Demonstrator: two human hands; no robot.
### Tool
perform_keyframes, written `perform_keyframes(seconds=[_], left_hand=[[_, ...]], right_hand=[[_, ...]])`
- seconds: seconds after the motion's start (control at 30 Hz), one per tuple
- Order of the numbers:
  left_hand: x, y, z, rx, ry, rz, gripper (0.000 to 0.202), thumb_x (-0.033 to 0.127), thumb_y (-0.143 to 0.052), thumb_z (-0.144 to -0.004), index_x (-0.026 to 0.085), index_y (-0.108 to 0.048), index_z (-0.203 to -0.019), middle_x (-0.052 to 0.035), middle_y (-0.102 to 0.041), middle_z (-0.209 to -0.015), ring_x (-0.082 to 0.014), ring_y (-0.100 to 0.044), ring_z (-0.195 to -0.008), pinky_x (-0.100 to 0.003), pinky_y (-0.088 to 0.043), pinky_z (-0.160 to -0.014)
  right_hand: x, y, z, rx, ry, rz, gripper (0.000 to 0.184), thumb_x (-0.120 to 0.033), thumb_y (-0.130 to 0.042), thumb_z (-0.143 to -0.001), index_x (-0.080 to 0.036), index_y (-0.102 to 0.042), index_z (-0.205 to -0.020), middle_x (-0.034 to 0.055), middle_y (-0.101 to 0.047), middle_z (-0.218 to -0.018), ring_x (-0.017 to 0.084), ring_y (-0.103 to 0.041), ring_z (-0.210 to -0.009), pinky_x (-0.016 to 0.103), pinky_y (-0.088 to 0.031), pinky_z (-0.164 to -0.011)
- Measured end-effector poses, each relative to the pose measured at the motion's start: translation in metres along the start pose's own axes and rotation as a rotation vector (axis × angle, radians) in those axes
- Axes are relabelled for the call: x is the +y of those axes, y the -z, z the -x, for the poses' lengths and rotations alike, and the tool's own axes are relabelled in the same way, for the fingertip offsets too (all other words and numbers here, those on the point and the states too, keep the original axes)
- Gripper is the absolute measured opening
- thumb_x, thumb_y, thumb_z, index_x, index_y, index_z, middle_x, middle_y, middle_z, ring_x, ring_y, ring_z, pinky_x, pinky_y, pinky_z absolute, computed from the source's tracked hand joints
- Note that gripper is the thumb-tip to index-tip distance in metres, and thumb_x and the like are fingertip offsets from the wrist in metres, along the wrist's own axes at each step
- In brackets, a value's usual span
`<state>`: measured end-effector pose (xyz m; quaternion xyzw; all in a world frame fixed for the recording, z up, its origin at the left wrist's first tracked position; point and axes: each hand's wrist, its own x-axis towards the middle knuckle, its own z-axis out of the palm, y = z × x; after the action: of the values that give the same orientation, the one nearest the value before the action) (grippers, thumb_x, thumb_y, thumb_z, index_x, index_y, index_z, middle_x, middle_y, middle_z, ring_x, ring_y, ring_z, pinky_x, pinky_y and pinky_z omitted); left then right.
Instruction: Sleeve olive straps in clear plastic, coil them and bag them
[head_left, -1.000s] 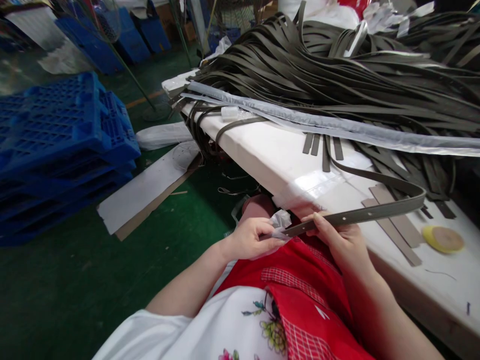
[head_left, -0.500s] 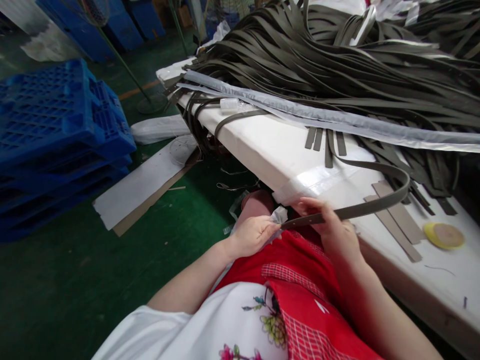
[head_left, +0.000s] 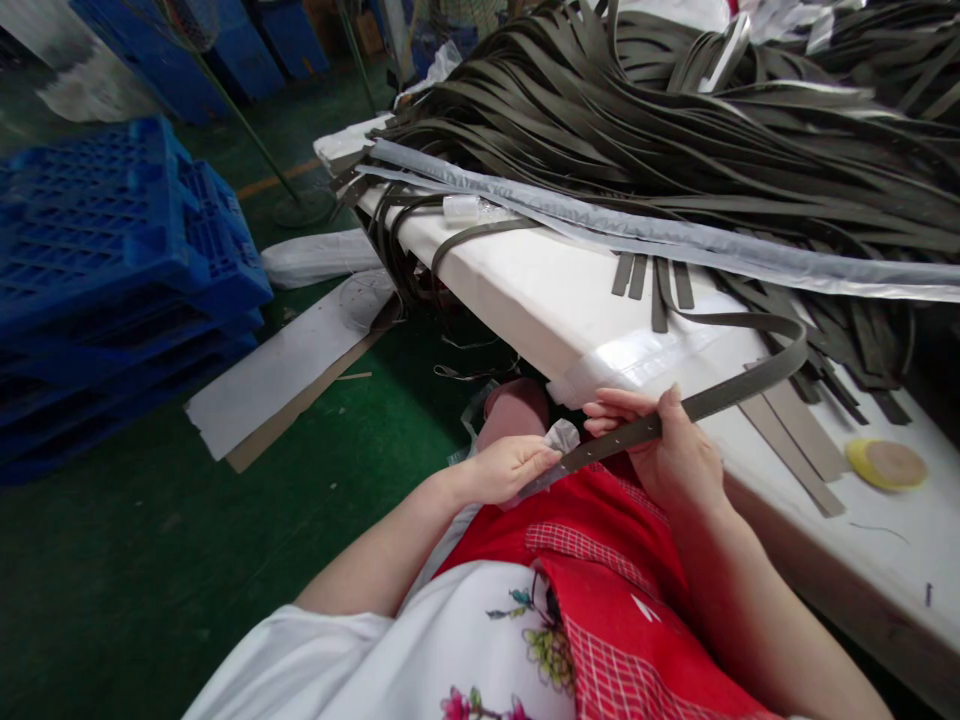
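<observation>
My left hand (head_left: 517, 468) is closed on the mouth of a clear plastic sleeve (head_left: 562, 435) above my lap. The end of a dark grey belt strap (head_left: 735, 385) with punched holes lies inside the sleeve, showing through the film below my fingers. My right hand (head_left: 671, 445) grips this strap a little farther back, thumb on top and fingers underneath. From there the strap loops over the table edge and curves back to the pile of straps (head_left: 585, 110). How far the sleeve runs down is hidden.
The white table (head_left: 525, 285) carries a long sleeved strap (head_left: 675, 235), flat plastic sleeves (head_left: 637, 360), grey-brown strips (head_left: 802, 430) and a yellow tape roll (head_left: 885, 465). Blue pallets (head_left: 97, 230) stand at left on the green floor, near a white board (head_left: 292, 365).
My right hand has pushed the strap slightly toward my left hand. Its tip now shows inside the sleeve, and the strap's loop has shrunk a little. My left hand stays nearly in place.
</observation>
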<state>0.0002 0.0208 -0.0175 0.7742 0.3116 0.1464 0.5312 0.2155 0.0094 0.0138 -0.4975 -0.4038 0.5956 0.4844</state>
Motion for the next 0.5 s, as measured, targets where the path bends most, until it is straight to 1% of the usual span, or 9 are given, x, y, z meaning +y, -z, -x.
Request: perform_keyframes(seconds=[0.1, 0.2, 0.23, 0.3, 0.37, 0.43, 0.5], left_hand=[[0.002, 0.001, -0.001, 0.017, 0.003, 0.037, 0.063, 0.057, -0.02, -0.1, 0.013, -0.065, -0.088, -0.0037, -0.062, -0.082, -0.0153, -0.057, -0.077, -0.026, -0.045, -0.077], [0.006, 0.001, -0.003, 0.029, 0.026, 0.035, 0.064, 0.058, -0.021, -0.1, 0.013, -0.066, -0.093, -0.0041, -0.063, -0.082, -0.0154, -0.057, -0.076, -0.026, -0.045, -0.075], [0.007, 0.001, -0.004, 0.039, 0.028, 0.02, 0.064, 0.058, -0.021, -0.099, 0.013, -0.066, -0.093, -0.0043, -0.063, -0.083, -0.0157, -0.057, -0.076, -0.026, -0.045, -0.075], [0.008, 0.003, -0.006, 0.047, 0.012, -0.015, 0.065, 0.06, -0.022, -0.099, 0.013, -0.066, -0.091, -0.0044, -0.062, -0.083, -0.016, -0.056, -0.077, -0.026, -0.045, -0.074], [0.008, 0.006, -0.006, 0.029, -0.008, -0.033, 0.065, 0.06, -0.021, -0.099, 0.014, -0.065, -0.088, -0.0037, -0.061, -0.081, -0.0155, -0.055, -0.075, -0.025, -0.044, -0.072], [0.008, 0.008, -0.006, 0.008, -0.021, -0.031, 0.066, 0.06, -0.02, -0.099, 0.013, -0.064, -0.086, -0.0032, -0.06, -0.079, -0.0149, -0.054, -0.073, -0.025, -0.044, -0.07], [0.008, 0.01, -0.006, 0.006, -0.027, -0.018, 0.066, 0.061, -0.019, -0.099, 0.013, -0.064, -0.086, -0.0036, -0.061, -0.079, -0.0148, -0.054, -0.072, -0.025, -0.044, -0.07]], right_hand=[[0.003, 0.0, -0.004, -0.021, 0.012, -0.018, 0.069, -0.073, -0.031, -0.091, -0.019, -0.072, -0.103, 0.0127, -0.076, -0.1, 0.027, -0.072, -0.094, 0.045, -0.056, -0.091], [0.004, -0.005, -0.005, -0.03, 0.034, -0.011, 0.069, -0.073, -0.03, -0.091, -0.019, -0.072, -0.101, 0.0125, -0.076, -0.104, 0.029, -0.069, -0.105, 0.044, -0.055, -0.093], [0.003, -0.006, -0.005, -0.035, 0.023, -0.022, 0.068, -0.073, -0.031, -0.091, -0.019, -0.073, -0.1, 0.0121, -0.076, -0.102, 0.029, -0.07, -0.103, 0.044, -0.055, -0.091], [-0.002, -0.007, -0.005, -0.042, -0.012, -0.059, 0.068, -0.072, -0.03, -0.092, -0.019, -0.072, -0.098, 0.0117, -0.077, -0.096, 0.027, -0.073, -0.089, 0.043, -0.058, -0.084], [-0.008, -0.007, -0.005, -0.052, -0.031, -0.078, 0.07, -0.074, -0.029, -0.09, -0.019, -0.072, -0.099, 0.0119, -0.078, -0.091, 0.026, -0.074, -0.077, 0.043, -0.059, -0.079], [-0.012, -0.006, -0.006, -0.064, -0.024, -0.063, 0.072, -0.077, -0.03, -0.089, -0.019, -0.071, -0.099, 0.0125, -0.078, -0.091, 0.026, -0.074, -0.077, 0.044, -0.059, -0.08], [-0.012, -0.007, -0.008, -0.078, -0.007, -0.054, 0.071, -0.077, -0.031, -0.088, -0.019, -0.072, -0.099, 0.0125, -0.078, -0.092, 0.027, -0.074, -0.088, 0.044, -0.057, -0.087]])
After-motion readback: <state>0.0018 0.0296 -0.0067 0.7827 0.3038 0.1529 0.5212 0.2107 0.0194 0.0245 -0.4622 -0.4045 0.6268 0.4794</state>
